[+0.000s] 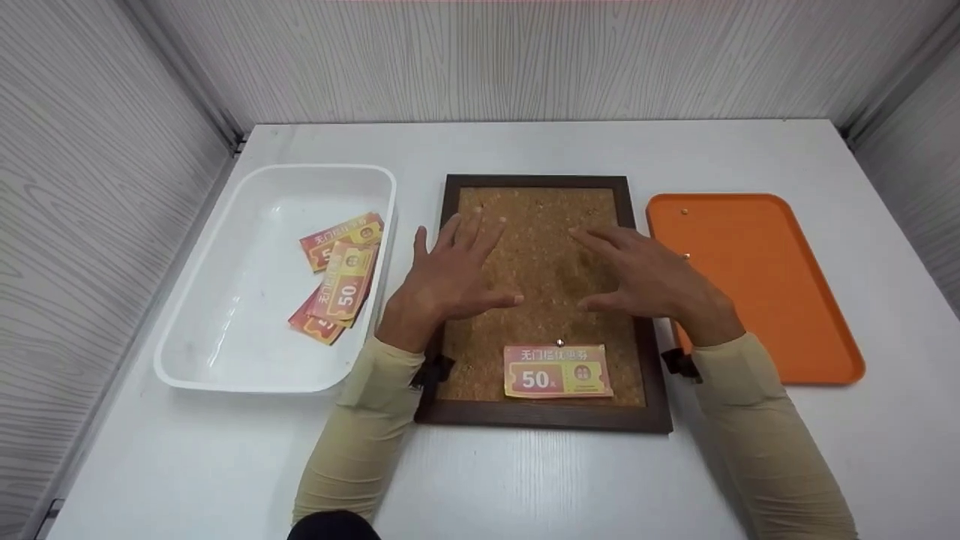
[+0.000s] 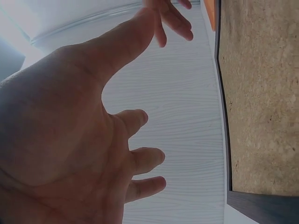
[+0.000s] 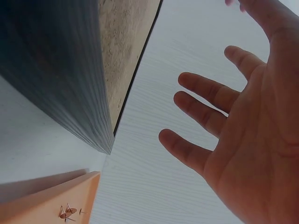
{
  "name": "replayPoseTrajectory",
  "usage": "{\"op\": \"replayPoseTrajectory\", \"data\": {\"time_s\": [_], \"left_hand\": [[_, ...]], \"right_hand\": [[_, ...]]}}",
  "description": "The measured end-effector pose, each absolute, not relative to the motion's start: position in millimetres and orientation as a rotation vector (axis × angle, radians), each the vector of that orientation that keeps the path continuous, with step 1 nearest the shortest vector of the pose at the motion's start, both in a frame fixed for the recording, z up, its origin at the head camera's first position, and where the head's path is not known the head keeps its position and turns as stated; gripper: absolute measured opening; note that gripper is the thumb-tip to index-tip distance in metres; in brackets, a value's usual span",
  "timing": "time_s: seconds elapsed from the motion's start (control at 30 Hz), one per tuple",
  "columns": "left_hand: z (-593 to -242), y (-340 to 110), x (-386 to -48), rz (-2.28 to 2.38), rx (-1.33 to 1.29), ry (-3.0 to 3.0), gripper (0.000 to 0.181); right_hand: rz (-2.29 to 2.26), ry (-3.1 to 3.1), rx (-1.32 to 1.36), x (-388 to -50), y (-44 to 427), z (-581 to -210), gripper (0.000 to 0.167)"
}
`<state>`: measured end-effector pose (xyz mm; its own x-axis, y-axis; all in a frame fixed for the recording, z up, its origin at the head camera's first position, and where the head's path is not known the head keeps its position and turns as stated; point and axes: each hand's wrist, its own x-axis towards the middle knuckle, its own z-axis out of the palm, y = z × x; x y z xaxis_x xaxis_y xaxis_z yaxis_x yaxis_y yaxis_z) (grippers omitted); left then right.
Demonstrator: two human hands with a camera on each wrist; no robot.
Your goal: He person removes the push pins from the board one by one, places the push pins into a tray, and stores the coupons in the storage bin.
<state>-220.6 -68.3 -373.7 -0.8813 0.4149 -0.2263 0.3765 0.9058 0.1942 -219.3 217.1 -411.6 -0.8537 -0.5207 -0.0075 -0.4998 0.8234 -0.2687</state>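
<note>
A cork board [image 1: 551, 262] in a dark brown frame lies on the white table. Over its left side my left hand [image 1: 454, 274] hovers, fingers spread and thumb stretched inward, holding nothing. Across from it my right hand [image 1: 649, 274] reaches over the right frame edge, also without anything in it. Both palms appear apart from the cork in the wrist views. One pink and yellow coupon [image 1: 558, 373] marked 50 lies flat at the board's lower part. A shiny thumbtack [image 1: 560, 343] sits at the coupon's top edge.
To the left, a white tub [image 1: 225, 352] contains several similar coupons [image 1: 345, 281], overlapping near its right wall. An orange tray [image 1: 765, 300] stands right of the board; several metal thumbtacks [image 3: 67, 212] lie in it. Pale wood-grain panels [image 1: 525, 60] border the table.
</note>
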Motion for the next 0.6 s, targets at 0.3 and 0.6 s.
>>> {"op": "replayPoseTrajectory", "data": {"time_s": [0.3, 0.6], "left_hand": [[-381.5, -66.5, -217.4, 0.156, 0.611, 2.764, 0.105], [-383.0, -62.6, -214.1, 0.131, 0.674, 2.677, 0.105]], "right_hand": [[-0.377, 2.914, -0.864, -217.3, 213.6, -413.6, 0.096], [-0.37, 2.893, -0.942, -217.0, 208.4, -416.2, 0.085]]}}
